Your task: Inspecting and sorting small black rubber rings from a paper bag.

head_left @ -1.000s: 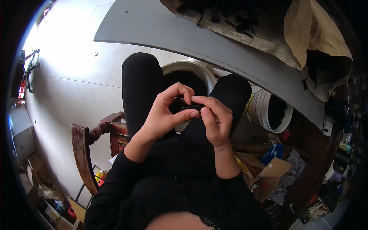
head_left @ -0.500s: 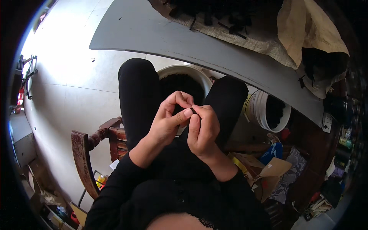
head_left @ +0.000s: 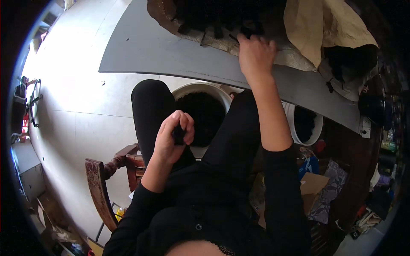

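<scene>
Your left hand is raised above your lap, near your left knee, with its fingers curled around a small black piece that shows between thumb and fingers. Your right hand is stretched forward over the grey tabletop, palm down, its fingertips at the loose black pieces lying on the tan sack; the fingertips are partly hidden against the dark heap, so I cannot tell whether they grasp anything. The sack is spread across the far side of the tabletop, with pieces lying at its near edge and 1 paper flap folded up at the right. Between your knees is a white bucket holding a dark mass, its far rim close to the tabletop's near edge. A 2nd white bucket, tilted and also with dark contents, is to the right of your right forearm, partly under the tabletop. A worn wooden chair part rises at your left, on the pale floor. At your right, behind your sleeve, are brown cardboard and a grey patterned cloth.
</scene>
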A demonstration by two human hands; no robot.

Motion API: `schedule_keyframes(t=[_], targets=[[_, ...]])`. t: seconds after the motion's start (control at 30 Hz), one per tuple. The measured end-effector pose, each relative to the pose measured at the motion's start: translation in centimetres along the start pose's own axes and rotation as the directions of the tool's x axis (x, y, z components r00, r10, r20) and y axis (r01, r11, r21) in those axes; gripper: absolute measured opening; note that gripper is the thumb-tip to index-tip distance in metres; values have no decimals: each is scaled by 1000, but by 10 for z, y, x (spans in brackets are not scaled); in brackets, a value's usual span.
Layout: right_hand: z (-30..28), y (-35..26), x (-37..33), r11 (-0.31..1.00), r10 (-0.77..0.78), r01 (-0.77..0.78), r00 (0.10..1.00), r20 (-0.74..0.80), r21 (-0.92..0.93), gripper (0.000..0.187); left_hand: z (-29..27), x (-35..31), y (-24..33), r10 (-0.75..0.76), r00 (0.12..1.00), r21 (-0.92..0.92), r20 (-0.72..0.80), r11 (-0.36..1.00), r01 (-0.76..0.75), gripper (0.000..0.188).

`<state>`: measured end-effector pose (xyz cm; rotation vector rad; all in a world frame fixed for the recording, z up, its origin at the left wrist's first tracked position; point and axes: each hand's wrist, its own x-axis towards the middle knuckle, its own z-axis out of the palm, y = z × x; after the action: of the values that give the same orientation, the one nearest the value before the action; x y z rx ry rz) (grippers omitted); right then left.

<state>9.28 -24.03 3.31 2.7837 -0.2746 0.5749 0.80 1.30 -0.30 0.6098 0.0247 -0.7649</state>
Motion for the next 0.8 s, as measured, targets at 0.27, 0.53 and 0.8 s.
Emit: schedule_keyframes(t=[0.27,0.53,0.8], targets=[[-39,-4,-51,203,148,-130,984,100,970,19,4,14,5,119,993,224,-28,968,-110,25],[-61,-59,-139,-711,-208,-375,920,332,594,29,24,11,4,208,977,582,46,789,-196,22],[-70,-72,-145,-462,-114,-455,882,458,762,27,30,0,-1,186,981,722,58,671,-170,18]])
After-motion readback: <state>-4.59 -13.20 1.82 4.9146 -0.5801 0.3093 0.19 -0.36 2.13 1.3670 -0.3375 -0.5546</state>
